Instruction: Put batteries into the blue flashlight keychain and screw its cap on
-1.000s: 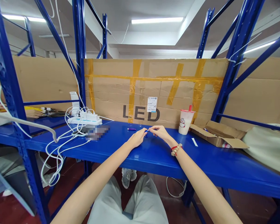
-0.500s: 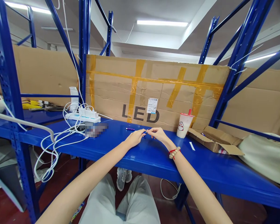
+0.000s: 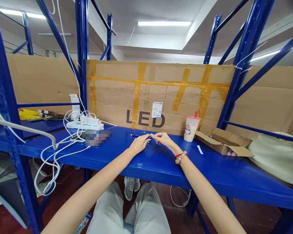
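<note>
In the head view, a small blue piece [image 3: 149,137] was held just over the counter [image 3: 158,162], between the left hand [image 3: 138,145] and the right hand [image 3: 161,138]. Each grip was closed to a pinch on it. The handling was judged partway through, since the piece had not been put down; 1 pen-like stick [image 3: 135,135] was left lying beyond the left hand, untouched. Finished work could not be made out.
</note>
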{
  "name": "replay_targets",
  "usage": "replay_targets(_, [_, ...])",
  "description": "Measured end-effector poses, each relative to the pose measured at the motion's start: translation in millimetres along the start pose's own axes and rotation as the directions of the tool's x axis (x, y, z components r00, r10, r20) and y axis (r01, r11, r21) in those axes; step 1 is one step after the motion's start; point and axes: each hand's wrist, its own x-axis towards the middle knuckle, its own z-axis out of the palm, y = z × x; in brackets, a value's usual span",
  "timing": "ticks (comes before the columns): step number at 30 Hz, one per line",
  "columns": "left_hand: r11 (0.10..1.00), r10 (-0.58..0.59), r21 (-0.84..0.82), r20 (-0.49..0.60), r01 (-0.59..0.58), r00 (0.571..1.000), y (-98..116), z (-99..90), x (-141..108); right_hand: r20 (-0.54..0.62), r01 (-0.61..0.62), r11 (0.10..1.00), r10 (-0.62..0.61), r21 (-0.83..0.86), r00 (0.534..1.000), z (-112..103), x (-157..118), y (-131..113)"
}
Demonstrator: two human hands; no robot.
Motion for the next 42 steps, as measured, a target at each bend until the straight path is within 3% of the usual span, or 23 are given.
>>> replay_targets(13, [0.999,-0.040,-0.027,0.032,0.041,0.999,1,0.9,1,0.029,-0.037,0.998,0.036,0.041,0.999,0,0,2])
replay_targets(27, [0.987,-0.140,0.088,0.082,0.133,0.987,4,-0.9,3,-0.027,0.152,0.986,-0.150,0.075,0.988,-2,8,12])
replay_targets(34, [0.980,-0.192,0.074,0.092,0.185,0.977,4,-1.5,3,0.028,0.175,0.980,-0.178,0.094,0.984,-6,8,15])
replay_targets(42, [0.982,-0.177,0.094,0.163,0.163,0.971,7,-3.5,2,0.038,0.203,0.976,-0.206,0.083,0.978,-7,9,19])
